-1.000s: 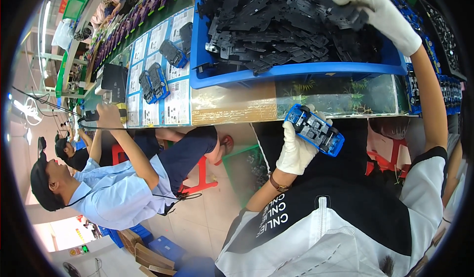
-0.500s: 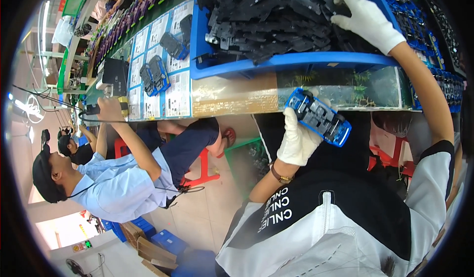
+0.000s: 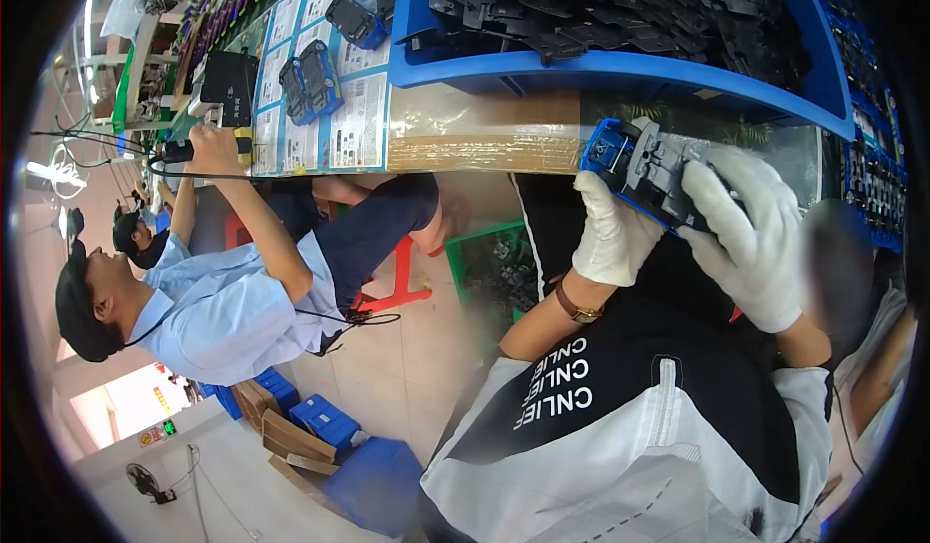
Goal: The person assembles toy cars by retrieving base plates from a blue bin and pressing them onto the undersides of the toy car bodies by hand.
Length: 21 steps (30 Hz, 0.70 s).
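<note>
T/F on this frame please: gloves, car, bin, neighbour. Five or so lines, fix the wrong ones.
1. The left hand and right hand are gloved in white. True.
2. The left hand holds the blue toy car. True.
3. The blue bin holds black parts. True.
4. The right hand is inside the blue bin. False: it is at the toy car.
5. The co-worker's raised hand is gloved. False: it is bare.

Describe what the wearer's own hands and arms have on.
The left hand wears a plain white fabric glove covering the fingers, with a brown-strapped wristwatch above its cuff. The right hand wears a matching white fabric glove. The shirt sleeves are short; the left sleeve looks white.
</note>
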Available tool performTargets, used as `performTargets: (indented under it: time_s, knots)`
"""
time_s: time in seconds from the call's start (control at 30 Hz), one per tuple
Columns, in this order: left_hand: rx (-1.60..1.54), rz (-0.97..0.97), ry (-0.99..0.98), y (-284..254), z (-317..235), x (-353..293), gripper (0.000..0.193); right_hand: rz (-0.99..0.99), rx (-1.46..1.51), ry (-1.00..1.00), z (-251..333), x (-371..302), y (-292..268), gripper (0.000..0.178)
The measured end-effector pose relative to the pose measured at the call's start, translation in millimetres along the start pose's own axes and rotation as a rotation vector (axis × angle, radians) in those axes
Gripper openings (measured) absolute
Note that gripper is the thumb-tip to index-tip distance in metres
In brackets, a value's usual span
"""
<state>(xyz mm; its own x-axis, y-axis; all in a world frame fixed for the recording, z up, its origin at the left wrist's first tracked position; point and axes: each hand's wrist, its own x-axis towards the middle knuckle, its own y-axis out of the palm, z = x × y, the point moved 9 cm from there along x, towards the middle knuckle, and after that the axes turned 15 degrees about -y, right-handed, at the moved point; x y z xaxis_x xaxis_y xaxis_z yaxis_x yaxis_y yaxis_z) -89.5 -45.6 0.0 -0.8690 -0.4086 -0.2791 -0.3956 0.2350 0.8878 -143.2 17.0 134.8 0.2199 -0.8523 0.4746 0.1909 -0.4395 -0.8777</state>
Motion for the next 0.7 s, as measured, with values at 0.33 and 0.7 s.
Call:
performTargets:
  time_s: [0.33,0.7]
  knots:
    - [0.098,-0.038,0.077,0,9,0,0.079,0.005,0.002,0.065,4,-9,24,0.053]
    - [-0.015,0.020,0.174,-2,-10,-2,0.058,-0.403,0.911,0.622,-39,-65,37,0.054]
